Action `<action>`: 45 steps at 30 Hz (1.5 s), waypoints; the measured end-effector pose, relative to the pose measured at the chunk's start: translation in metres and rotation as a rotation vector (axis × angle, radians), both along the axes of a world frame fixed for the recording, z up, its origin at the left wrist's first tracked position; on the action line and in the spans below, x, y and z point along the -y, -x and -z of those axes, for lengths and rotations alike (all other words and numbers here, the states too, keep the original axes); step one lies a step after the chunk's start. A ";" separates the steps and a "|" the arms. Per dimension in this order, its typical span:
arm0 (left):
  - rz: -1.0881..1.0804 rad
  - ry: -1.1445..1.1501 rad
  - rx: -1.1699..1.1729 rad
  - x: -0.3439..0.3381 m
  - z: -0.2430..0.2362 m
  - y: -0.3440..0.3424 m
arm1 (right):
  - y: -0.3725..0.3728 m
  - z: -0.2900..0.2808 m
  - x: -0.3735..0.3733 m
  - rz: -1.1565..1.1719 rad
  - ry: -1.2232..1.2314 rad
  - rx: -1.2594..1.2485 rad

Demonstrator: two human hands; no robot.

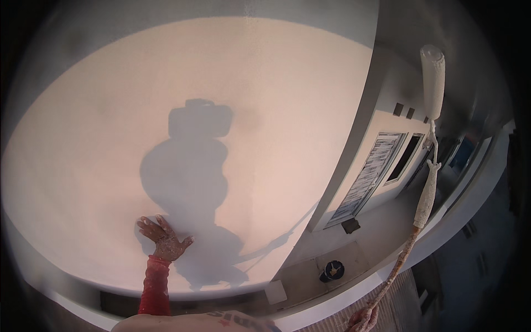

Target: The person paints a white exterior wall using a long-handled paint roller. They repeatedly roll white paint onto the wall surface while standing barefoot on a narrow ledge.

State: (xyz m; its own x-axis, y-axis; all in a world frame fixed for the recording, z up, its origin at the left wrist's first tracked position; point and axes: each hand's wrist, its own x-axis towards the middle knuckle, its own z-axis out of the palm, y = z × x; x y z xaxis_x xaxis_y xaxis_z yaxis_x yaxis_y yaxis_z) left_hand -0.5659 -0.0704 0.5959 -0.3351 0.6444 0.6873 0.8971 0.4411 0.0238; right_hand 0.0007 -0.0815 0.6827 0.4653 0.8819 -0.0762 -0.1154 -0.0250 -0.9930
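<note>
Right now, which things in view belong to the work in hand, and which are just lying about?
Probably in use:
Roller pole, in the right hand
Roller, at its upper end
Wall, which the spread left hand is against or near

Probably just lying about:
Dark flat object
Dark bucket-like container, though its role is unclear

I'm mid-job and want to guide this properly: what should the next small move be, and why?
Probably swing the roller left toward the pale wall: the right hand grips its pole, the roller appears right of the wall's edge, and the left hand is spread open, holding nothing.
</note>
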 end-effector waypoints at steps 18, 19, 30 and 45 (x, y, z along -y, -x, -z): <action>0.115 0.084 0.163 0.012 -0.021 -0.027 | 0.172 -0.053 0.070 -0.213 -0.565 0.234; 0.113 0.078 0.156 0.012 -0.022 -0.028 | 0.179 -0.060 0.071 -0.235 -0.539 0.232; 0.132 -0.016 0.169 0.048 -0.038 -0.063 | 0.191 -0.095 0.074 -0.394 -0.632 0.329; 1.396 -0.325 0.916 0.022 -0.216 -0.149 | 0.182 -0.094 0.073 -0.468 -0.457 0.473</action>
